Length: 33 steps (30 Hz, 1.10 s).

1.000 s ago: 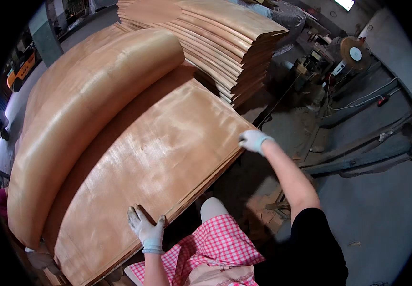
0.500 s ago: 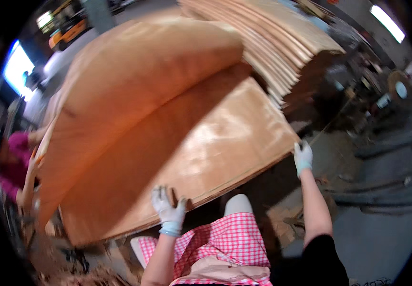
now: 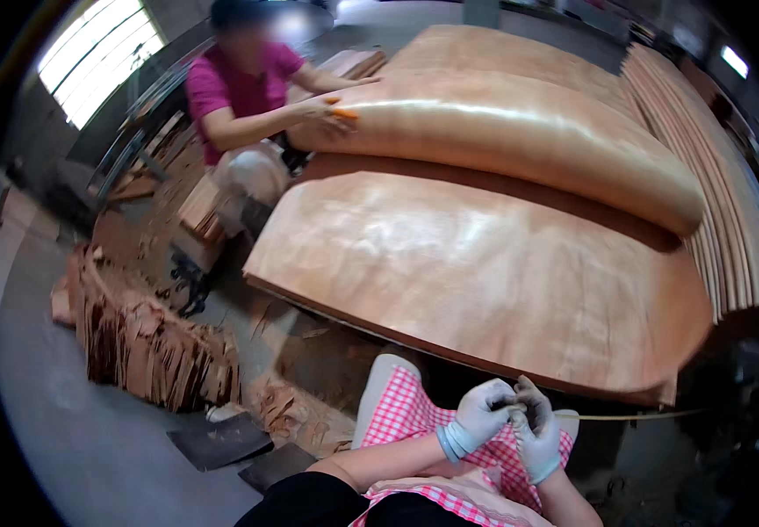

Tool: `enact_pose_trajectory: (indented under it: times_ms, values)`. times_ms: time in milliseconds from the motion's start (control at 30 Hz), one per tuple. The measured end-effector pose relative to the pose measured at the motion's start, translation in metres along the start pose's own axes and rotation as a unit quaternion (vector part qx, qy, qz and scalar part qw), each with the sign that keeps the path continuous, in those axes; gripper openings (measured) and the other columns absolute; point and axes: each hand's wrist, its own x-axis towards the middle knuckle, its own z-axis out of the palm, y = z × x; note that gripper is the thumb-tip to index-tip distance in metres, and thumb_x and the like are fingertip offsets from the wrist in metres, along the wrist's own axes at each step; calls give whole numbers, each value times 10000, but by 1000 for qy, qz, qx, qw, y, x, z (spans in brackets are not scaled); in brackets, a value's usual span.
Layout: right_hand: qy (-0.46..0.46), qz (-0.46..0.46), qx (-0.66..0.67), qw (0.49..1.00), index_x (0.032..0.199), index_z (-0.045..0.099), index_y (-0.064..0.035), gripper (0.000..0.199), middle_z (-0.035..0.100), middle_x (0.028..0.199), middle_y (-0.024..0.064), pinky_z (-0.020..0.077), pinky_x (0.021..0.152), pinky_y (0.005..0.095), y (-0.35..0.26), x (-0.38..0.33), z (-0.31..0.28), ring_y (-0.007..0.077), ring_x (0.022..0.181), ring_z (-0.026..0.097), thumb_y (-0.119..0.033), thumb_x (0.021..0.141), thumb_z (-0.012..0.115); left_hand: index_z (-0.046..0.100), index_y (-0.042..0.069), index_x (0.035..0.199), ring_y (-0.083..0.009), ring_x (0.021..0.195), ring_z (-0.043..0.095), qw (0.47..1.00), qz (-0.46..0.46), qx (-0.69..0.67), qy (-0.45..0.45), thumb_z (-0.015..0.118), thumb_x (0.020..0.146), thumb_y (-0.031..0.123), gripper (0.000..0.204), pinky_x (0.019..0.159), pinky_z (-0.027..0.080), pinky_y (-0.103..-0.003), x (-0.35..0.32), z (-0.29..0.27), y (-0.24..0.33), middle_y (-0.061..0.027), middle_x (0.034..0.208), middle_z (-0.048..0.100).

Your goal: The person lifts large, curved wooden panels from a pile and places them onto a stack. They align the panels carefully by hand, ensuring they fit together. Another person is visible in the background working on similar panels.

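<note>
My left hand (image 3: 478, 418) and my right hand (image 3: 538, 439), both in pale gloves, meet in front of my lap just off the near edge of a large wood veneer sheet (image 3: 476, 272). Their fingers are pinched together and touch. Whatever they hold, if anything, is too small to make out. Across the stack, the sheet's far part is curled over into a long roll (image 3: 520, 123). A co-worker (image 3: 243, 97) in a magenta shirt presses both hands on the roll's left end, holding something orange.
More layered sheets (image 3: 695, 176) with wavy edges stand along the right. Torn veneer scraps (image 3: 151, 342) are piled on the floor at left, near dark flat pieces (image 3: 219, 441). A thin pale strip (image 3: 634, 416) runs rightward beside my knee.
My hands have left the sheet's surface and right corner and come together near my lap. The raised, arched sheet has come down into a roll. My view has swung left.
</note>
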Motion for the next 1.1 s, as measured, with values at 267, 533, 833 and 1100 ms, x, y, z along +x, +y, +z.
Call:
enact_pose_trajectory:
  times_ms: [267, 533, 833, 1100]
  values:
    - [-60, 123, -365, 921, 936, 636, 26, 159, 630, 770, 62, 491, 653, 293, 31, 71, -123, 133, 694, 578, -124, 886, 618, 665, 12, 733, -110, 636, 542, 839, -16, 252, 483, 676, 726, 5, 15, 602, 470, -305, 60, -341, 16, -25, 671, 634]
    - [-10, 133, -593, 794, 898, 659, 54, 320, 673, 853, 218, 500, 742, 397, 32, 91, -181, 315, 814, 660, -254, 811, 677, 699, -17, 873, -170, 687, 620, 740, -153, 462, 464, 734, 775, 169, 213, 679, 498, -331, 63, -523, 49, -102, 771, 705]
    - [-35, 272, -640, 718, 898, 696, 19, 499, 669, 944, 254, 506, 804, 423, 42, 127, -172, 372, 906, 655, -442, 711, 732, 614, 2, 1115, -314, 865, 660, 631, -202, 603, 444, 676, 786, 212, 395, 764, 517, -413, 87, -480, 45, -195, 984, 673]
    - [-74, 267, -616, 737, 925, 700, -19, 475, 680, 971, 221, 509, 823, 431, 55, 126, -177, 363, 916, 653, -461, 750, 691, 411, -128, 1324, -447, 1376, 268, 767, 57, 639, 16, 694, 735, 312, 788, 1166, 161, -505, 113, -85, -38, -306, 1457, 331]
